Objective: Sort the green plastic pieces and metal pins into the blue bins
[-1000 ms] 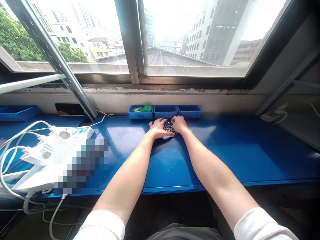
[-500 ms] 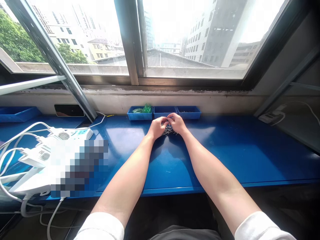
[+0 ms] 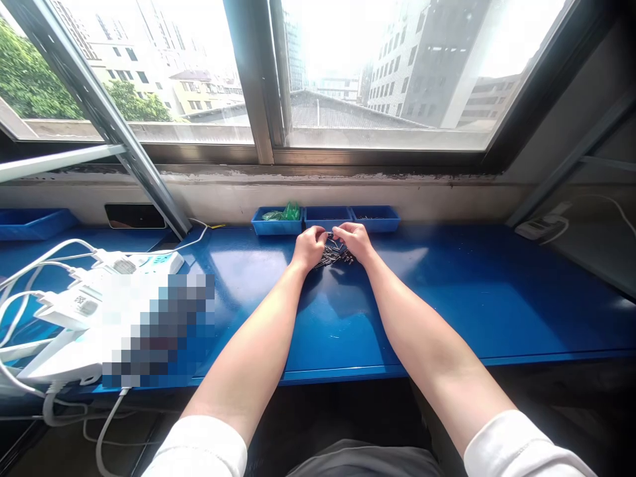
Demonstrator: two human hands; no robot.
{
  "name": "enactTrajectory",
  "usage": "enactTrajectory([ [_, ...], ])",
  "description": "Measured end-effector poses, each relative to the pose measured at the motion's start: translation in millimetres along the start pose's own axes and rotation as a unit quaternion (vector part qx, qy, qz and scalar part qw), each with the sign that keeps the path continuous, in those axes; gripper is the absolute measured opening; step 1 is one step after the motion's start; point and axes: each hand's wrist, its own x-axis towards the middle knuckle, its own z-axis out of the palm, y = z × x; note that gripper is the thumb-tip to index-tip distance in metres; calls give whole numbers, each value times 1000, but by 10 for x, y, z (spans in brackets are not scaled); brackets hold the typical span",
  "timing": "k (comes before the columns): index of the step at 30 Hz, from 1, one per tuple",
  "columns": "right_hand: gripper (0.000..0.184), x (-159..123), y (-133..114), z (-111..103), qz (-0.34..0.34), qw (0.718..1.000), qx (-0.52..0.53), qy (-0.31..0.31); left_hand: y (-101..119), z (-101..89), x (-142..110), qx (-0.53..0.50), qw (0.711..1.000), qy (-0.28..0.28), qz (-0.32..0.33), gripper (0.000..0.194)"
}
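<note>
My left hand (image 3: 310, 246) and my right hand (image 3: 354, 241) meet nearly fingertip to fingertip above the blue bench, both in a pinch. Something small and dark shows between the fingertips, too small to name. Beneath and between the hands lies a loose pile of dark, thin metal pieces that look like screws or bolts (image 3: 334, 254). Just behind the hands stand a middle blue bin (image 3: 328, 217), whose contents are barely visible, and a right blue bin (image 3: 376, 222) with small dark pieces in it.
A left blue bin (image 3: 276, 228) holds green plastic. White power strips with plugs and cables (image 3: 74, 305) and a pixelated dark item (image 3: 163, 331) occupy the bench's left side. A slanted metal post (image 3: 149, 172) rises there; a phone-like black slab (image 3: 134, 216) leans on the wall.
My fingertips have drawn slightly apart, and more of the dark pile shows between my hands. The whole view has shifted up a little.
</note>
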Motion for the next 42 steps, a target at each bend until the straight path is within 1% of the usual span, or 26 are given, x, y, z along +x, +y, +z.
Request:
enactTrajectory([
  [2,24,36,30,-37,1,998,-37,58,-31,15,14,21,1000,11,-19,27],
  [4,24,71,66,-84,5,986,-113,120,-63,21,26,53,998,14,-37,28],
  [5,27,85,85,-108,-5,977,-154,146,-74,19,29,68,997,12,-46,28],
  [7,35,105,118,-149,-14,961,-220,169,-83,12,28,95,994,3,-60,28],
  [9,44,113,141,-175,0,951,-263,164,-79,7,21,112,991,-6,-67,29],
  [12,59,120,161,-192,44,947,-286,137,-68,15,10,125,989,-29,-69,30],
  [16,80,127,188,-200,78,959,-258,91,-74,51,10,143,986,-54,-73,32],
  [19,85,113,187,-189,77,965,-240,70,-77,67,11,151,983,-65,-79,34],
  [22,76,85,147,-157,46,958,-263,105,-71,64,6,161,981,-70,-84,36],
  [24,61,68,117,-128,5,950,-278,138,-70,59,4,173,978,-71,-88,37],
  [25,51,61,107,-112,-18,949,-282,141,-73,57,4,181,977,-71,-89,38],
  [26,41,55,101,-96,-39,949,-283,130,-77,55,5,188,975,-72,-89,38],
  [27,33,49,100,-80,-54,952,-283,107,-83,55,7,195,974,-73,-88,38],
  [29,23,33,107,-47,-63,954,-290,32,-98,55,12,203,972,-81,-84,36],
  [31,26,12,118,-14,-47,949,-310,-37,-111,57,15,204,972,-94,-74,35],
  [33,34,-11,126,17,-25,937,-340,-74,-117,58,14,203,972,-104,-60,33],
  [35,36,-28,132,42,-17,930,-358,-87,-119,60,11,202,972,-109,-50,33],
  [37,31,-35,139,58,-26,928,-359,-93,-117,61,7,200,973,-108,-45,31],
  [42,19,-22,169,62,-50,937,-330,-101,-106,60,5,188,975,-108,-47,28],
])
